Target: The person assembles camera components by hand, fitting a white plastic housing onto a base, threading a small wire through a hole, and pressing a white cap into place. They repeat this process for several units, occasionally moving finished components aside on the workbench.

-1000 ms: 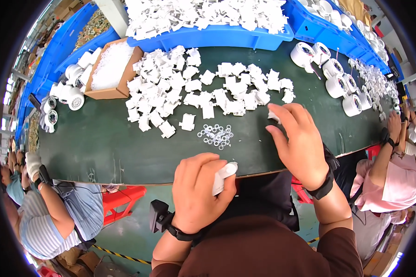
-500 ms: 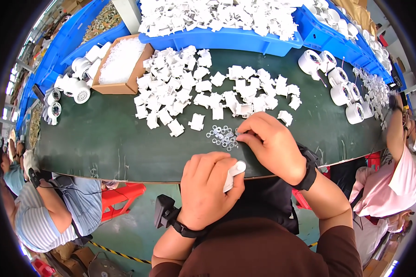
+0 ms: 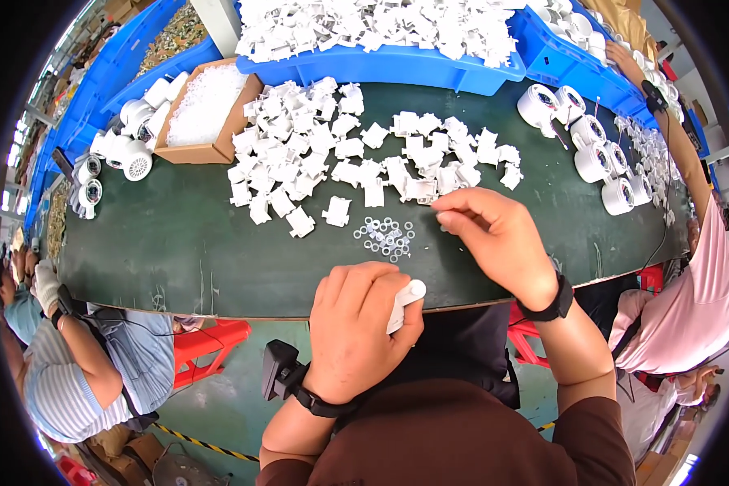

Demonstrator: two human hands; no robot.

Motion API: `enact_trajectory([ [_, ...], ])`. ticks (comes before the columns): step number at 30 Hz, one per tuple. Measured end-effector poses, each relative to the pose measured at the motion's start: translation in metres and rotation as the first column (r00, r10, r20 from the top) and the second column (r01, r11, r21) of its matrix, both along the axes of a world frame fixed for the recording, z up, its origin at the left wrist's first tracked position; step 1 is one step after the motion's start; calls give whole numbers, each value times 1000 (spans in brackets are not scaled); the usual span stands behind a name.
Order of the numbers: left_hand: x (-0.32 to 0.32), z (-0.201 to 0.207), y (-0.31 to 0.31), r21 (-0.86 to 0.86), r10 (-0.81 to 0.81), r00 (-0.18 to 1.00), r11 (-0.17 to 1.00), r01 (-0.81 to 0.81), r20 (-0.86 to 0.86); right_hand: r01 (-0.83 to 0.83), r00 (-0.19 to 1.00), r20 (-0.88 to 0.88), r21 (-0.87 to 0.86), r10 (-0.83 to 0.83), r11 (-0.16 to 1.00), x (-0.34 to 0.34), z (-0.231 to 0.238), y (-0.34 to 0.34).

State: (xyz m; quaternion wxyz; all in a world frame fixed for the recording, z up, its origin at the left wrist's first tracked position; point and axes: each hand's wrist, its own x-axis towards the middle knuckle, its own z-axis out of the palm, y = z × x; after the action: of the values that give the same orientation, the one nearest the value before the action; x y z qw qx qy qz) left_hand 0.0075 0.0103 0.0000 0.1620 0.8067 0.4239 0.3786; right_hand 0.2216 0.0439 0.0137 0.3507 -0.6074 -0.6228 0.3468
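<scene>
Near the table's front edge, my left hand (image 3: 360, 328) is closed around a white plastic part (image 3: 400, 306). Its round end shows between thumb and forefinger, while the fingers cover the rest. My right hand (image 3: 504, 253) is held over the table in a pinch, to the right of a small pile of translucent rings (image 3: 387, 238). What its fingertips hold is too small to make out. Beyond both hands lies a spread of white bracket-like plastic pieces (image 3: 300, 154); one lone piece (image 3: 336, 211) sits just past the rings.
At the back stands a blue bin (image 3: 381, 70) heaped with white pieces. A cardboard box (image 3: 194, 154) of translucent bits is at left. White camera-like housings (image 3: 594, 162) stand at right, others at left. Co-workers sit on both sides; one person's arm (image 3: 682, 146) reaches toward the right bin.
My right hand has moved right, away from the ring pile, still pinched. My left hand keeps its hold on the white part. The co-worker at right has stretched an arm toward the bin.
</scene>
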Motion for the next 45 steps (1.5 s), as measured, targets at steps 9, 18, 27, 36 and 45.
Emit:
enact_trajectory([
  [9, -3, -1, -1, -13, -4, 1000, 1000, 4, -7, -56, 950, -311, -191, -6, 980, 10, 17, -8],
  [18, -2, -2, 0, -19, -24, 1000, 1000, 23, -19, -233, 868, -482, -180, 121, 956, -20, 11, -50],
  [27, -4, -8, 1, 0, -26, 1000, 1000, 26, 6, -222, 775, -630, -218, 36, 950, -27, 0, -56],
  [36, -5, -9, 2, 15, -22, 999, 1000, 22, 44, -193, 731, -682, -219, -9, 957, -30, 0, -56],
  [45, -2, -11, 1, 26, -25, 999, 999, 23, 46, -190, 778, -628, -273, -25, 943, -32, -1, -48],
])
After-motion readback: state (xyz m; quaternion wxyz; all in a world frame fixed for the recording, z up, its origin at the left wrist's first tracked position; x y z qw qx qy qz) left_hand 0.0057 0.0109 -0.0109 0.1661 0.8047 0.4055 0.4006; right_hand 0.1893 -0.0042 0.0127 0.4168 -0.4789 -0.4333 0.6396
